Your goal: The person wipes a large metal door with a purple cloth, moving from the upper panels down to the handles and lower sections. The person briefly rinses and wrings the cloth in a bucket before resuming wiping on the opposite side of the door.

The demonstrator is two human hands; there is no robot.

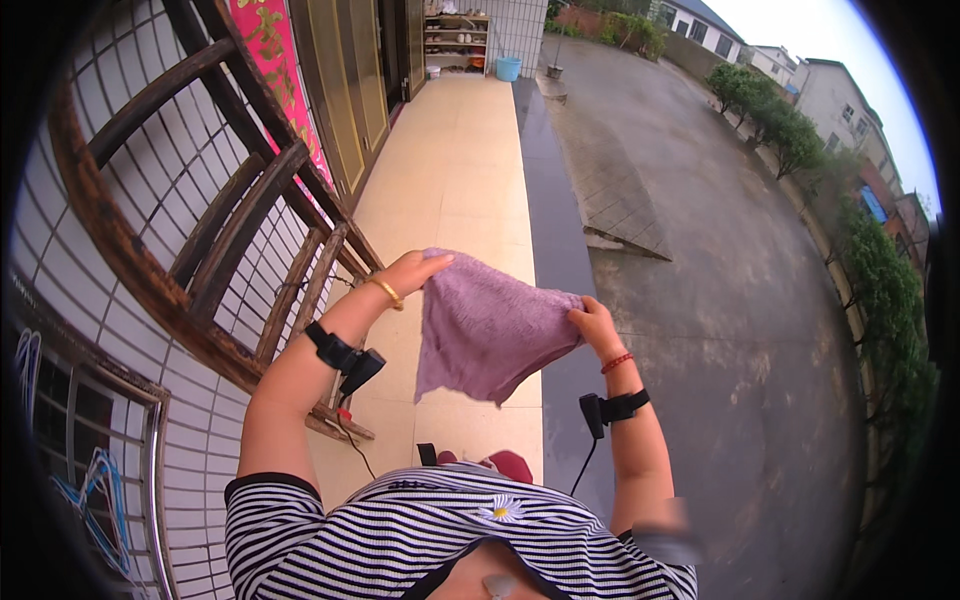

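Note:
A purple terry cloth (495, 322) hangs stretched between my hands, above the tiled porch floor. My left hand (420, 271) pinches its upper left corner, the thumb lying along the top edge. At the upper right corner, my right hand (595, 324) grips the cloth between thumb and fingers. The cloth sags along its top edge, and its lower corners dangle free. Fingers behind the fabric are partly hidden. Each forearm carries a strapped black device with a cable.
A wooden ladder (142, 255) leans along the tiled wall at left, close to my left arm. Blue hangers (105, 495) hang by a barred window. Ahead are a shoe rack (456, 43) and a blue bucket (508, 69). Right of the dark porch edge (559, 225) lies a concrete yard (712, 337).

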